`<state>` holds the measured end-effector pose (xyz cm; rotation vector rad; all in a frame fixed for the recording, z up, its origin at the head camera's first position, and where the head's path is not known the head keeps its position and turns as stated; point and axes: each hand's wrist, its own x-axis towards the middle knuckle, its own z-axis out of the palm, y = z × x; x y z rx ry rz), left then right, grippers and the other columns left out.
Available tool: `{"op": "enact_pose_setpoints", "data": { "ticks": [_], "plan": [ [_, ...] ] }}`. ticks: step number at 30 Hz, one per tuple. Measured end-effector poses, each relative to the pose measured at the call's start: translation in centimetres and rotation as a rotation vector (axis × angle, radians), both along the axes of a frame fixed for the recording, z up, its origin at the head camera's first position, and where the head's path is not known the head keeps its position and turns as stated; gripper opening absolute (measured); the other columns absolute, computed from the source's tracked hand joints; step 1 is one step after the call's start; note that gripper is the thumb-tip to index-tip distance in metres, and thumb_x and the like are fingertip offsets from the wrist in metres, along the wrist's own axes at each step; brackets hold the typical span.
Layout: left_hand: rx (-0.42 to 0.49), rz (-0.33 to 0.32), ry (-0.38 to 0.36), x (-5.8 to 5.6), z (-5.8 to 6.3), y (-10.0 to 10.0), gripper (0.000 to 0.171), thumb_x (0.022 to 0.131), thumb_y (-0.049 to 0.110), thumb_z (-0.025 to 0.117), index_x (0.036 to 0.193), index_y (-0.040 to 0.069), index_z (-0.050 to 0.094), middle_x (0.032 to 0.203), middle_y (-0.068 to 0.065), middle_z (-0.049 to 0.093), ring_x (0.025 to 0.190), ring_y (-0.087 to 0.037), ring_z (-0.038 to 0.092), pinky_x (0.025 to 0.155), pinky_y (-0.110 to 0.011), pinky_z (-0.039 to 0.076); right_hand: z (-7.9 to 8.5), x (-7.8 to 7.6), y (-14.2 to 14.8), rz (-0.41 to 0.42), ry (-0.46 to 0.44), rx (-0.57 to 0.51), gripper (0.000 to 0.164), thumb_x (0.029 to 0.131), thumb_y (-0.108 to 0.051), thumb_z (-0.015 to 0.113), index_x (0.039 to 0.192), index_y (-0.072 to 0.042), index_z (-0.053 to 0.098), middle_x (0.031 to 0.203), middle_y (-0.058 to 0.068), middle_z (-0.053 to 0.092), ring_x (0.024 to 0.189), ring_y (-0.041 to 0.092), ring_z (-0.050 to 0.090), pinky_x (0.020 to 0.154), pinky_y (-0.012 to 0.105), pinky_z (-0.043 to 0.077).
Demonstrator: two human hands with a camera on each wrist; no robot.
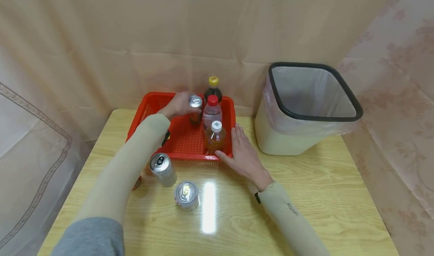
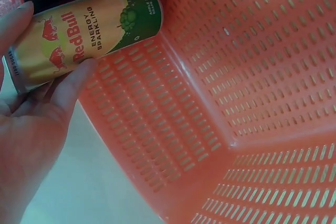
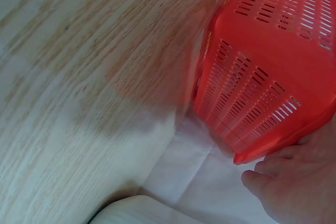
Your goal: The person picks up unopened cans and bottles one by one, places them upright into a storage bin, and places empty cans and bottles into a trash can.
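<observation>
My left hand grips a Red Bull energy drink can, gold and green, at its upper end. Upright in the head view, the can is inside the back of a red plastic basket. Beside it, along the basket's right side, stand a dark bottle with a yellow cap, a clear bottle with a red cap and an amber bottle with a white cap. My right hand rests against the basket's front right corner, fingers straight along its outer side and thumb at the front rim.
Two silver cans stand on the wooden table in front of the basket. Mostly hidden by the left forearm is a small red-edged object. A cream bin with a black rim and plastic liner stands to the right.
</observation>
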<state>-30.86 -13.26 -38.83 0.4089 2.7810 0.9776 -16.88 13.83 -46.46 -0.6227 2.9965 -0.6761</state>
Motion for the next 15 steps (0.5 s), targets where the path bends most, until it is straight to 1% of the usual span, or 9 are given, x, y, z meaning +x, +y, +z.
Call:
{"op": "enact_pose_setpoints", "data": {
  "ticks": [2,6,12,15],
  "plan": [
    [-0.017,0.001,-0.014,0.07,-0.23,-0.16,0.047,0.089,0.017,0.081,0.126,-0.004,0.060,0.118,-0.021,0.065,0.109,-0.036,0.061,0.102,-0.048,0.051,0.03,0.00,-0.12,0.004,0.000,0.003,0.113,0.093,-0.081,0.041,0.165,0.000,0.008,0.173,0.016,0.005,0.160,0.031,0.003,0.128,0.047,0.013],
    [-0.003,0.014,-0.061,0.29,-0.55,-0.48,0.051,0.090,0.017,0.081,0.129,-0.002,0.055,0.121,-0.020,0.062,0.111,-0.036,0.060,0.104,-0.049,0.051,0.16,0.04,-0.30,0.011,0.001,0.007,0.112,0.094,-0.080,0.042,0.165,0.001,0.009,0.173,0.017,0.006,0.159,0.033,0.005,0.128,0.047,0.013],
    [-0.015,-0.009,-0.081,0.08,-0.66,-0.52,0.050,0.090,0.017,0.080,0.128,-0.002,0.056,0.120,-0.019,0.064,0.110,-0.035,0.060,0.102,-0.048,0.051,0.30,0.03,-0.47,0.018,0.003,0.010,0.111,0.095,-0.079,0.042,0.164,0.002,0.011,0.172,0.018,0.007,0.159,0.033,0.004,0.127,0.048,0.014],
    [-0.013,-0.014,-0.105,0.03,-0.75,-0.48,0.052,0.091,0.017,0.080,0.131,-0.001,0.054,0.123,-0.019,0.063,0.113,-0.035,0.060,0.105,-0.049,0.050,0.27,-0.03,-0.57,0.019,0.003,0.012,0.112,0.094,-0.079,0.042,0.164,0.001,0.010,0.173,0.018,0.007,0.159,0.033,0.005,0.127,0.048,0.013]
  ]
}}
